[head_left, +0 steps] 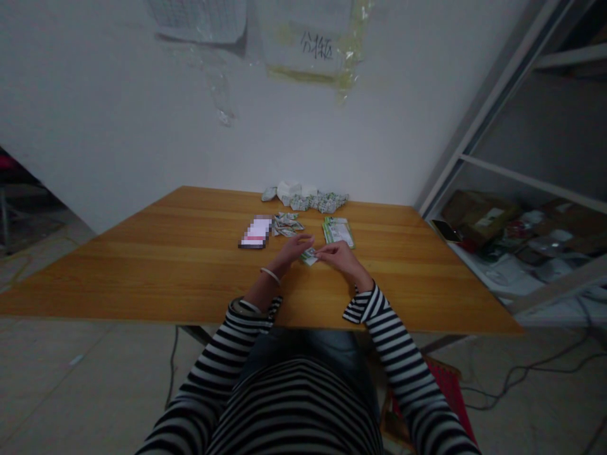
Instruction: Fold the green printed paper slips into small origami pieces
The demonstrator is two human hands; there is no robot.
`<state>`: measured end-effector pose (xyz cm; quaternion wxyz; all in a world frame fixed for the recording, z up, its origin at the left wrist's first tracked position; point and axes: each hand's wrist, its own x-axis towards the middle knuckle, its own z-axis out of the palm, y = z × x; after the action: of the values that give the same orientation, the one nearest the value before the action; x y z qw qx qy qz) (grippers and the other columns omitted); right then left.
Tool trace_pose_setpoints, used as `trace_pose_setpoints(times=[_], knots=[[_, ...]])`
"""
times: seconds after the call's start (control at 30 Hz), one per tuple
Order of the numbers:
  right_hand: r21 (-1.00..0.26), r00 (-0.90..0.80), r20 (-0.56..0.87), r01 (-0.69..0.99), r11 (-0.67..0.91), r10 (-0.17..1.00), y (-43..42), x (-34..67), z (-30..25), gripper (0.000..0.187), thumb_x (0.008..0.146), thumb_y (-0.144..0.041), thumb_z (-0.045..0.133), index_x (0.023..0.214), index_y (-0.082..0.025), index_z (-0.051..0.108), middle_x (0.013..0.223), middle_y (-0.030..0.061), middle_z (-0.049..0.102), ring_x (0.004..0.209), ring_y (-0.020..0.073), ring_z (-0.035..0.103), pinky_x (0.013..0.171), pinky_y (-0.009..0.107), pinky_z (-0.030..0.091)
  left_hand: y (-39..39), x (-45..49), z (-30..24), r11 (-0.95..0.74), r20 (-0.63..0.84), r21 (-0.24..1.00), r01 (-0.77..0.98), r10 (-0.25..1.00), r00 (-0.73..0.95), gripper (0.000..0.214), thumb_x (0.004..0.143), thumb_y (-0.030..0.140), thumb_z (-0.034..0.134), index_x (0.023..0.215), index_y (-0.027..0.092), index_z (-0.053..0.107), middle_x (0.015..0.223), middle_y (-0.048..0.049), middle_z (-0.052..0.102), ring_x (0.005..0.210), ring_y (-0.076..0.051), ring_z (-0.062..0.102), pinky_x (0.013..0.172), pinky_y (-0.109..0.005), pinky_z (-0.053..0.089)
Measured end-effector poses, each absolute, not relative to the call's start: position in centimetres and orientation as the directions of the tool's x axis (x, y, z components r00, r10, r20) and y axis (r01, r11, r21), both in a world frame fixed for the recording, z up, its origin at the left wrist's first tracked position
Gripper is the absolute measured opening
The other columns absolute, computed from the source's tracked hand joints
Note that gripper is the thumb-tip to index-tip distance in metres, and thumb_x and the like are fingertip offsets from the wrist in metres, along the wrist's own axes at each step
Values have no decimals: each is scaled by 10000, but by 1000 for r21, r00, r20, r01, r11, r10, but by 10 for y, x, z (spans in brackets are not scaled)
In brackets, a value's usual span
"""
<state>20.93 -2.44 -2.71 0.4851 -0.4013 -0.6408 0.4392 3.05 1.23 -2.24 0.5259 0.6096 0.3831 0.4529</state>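
Observation:
A small white-and-green packet (310,256) is between my hands, a little above or on the wooden table (190,278); which of the two I cannot tell. My left hand (291,249) curls over its left side, fingers closed on it. From the right, my right hand (340,255) pinches its edge between thumb and fingertips. Just beyond my left hand lies a loose pile of similar small packets (287,224). Flat green-and-white packages (338,232) lie in a stack behind my right hand.
A phone with a lit, blurred screen (257,232) rests left of the small packets. Crumpled green-and-white wrappers (317,201) line the table's back edge by the wall. At right, a shelf holds cardboard boxes (478,212) and a dark phone-like object (444,230). A red stool (448,392) stands below.

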Motion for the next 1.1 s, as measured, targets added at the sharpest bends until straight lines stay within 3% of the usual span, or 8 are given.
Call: trace_pose_setpoints(times=[0.13, 0.2, 0.3, 0.37, 0.6, 0.8, 1.1], knots=[[-947, -2, 317, 61, 317, 948, -16, 209, -27, 339, 650, -484, 792, 748, -159, 785, 698, 54, 758, 668, 206, 685, 631, 306, 526, 8, 34, -15, -198, 216, 976, -91, 932, 291, 605, 907, 627, 408, 1237, 150, 582, 868, -83, 696, 681, -152, 640, 615, -268, 499], [-944, 67, 329, 50, 326, 942, -13, 210, -27, 346, 626, -492, 801, 729, -162, 780, 699, 53, 756, 670, 201, 678, 635, 304, 520, 5, 34, -9, -240, 260, 965, -102, 910, 323, 596, 870, 605, 512, 1270, 170, 586, 940, -87, 714, 754, -160, 655, 681, -282, 517], [-945, 108, 327, 28, 326, 939, -13, 214, -23, 324, 590, -473, 818, 695, -170, 778, 687, 52, 754, 643, 188, 664, 630, 298, 515, -1, 34, -3, -308, 314, 948, -79, 871, 379, 511, 685, 451, 789, 1097, 157, 718, 951, -75, 739, 809, -179, 651, 743, -291, 517], [-947, 118, 320, 7, 322, 940, -14, 217, -20, 292, 591, -448, 821, 695, -178, 781, 668, 48, 751, 627, 183, 658, 624, 294, 515, -3, 33, -2, -345, 337, 937, -56, 850, 405, 443, 619, 366, 840, 995, 145, 764, 920, -74, 752, 786, -188, 650, 732, -299, 517], [-949, 75, 279, -130, 287, 957, -19, 212, -16, 267, 541, -375, 870, 708, -190, 775, 687, 36, 755, 652, 189, 677, 660, 303, 546, 4, 37, -10, -501, 469, 864, 43, 834, 290, 339, 656, 328, 820, 949, 161, 788, 886, -84, 772, 808, -216, 676, 742, -322, 521], [-920, 46, 200, -334, 204, 979, -26, 199, -25, 348, 681, -414, 816, 953, -213, 733, 851, 38, 781, 785, 192, 734, 807, 348, 593, 6, 35, -15, -590, 559, 786, 183, 806, 198, 124, 727, 226, 770, 845, 210, 805, 825, -66, 782, 769, -218, 683, 766, -347, 515], [-915, -179, 55, -402, -22, 982, -28, 218, -27, 179, 774, -295, 761, 889, -160, 734, 933, 92, 785, 888, 229, 754, 870, 374, 595, 2, 32, -11, -691, 641, 678, 250, 722, 259, 223, 715, 56, 740, 801, 251, 806, 898, -50, 774, 834, -205, 674, 790, -332, 514]])
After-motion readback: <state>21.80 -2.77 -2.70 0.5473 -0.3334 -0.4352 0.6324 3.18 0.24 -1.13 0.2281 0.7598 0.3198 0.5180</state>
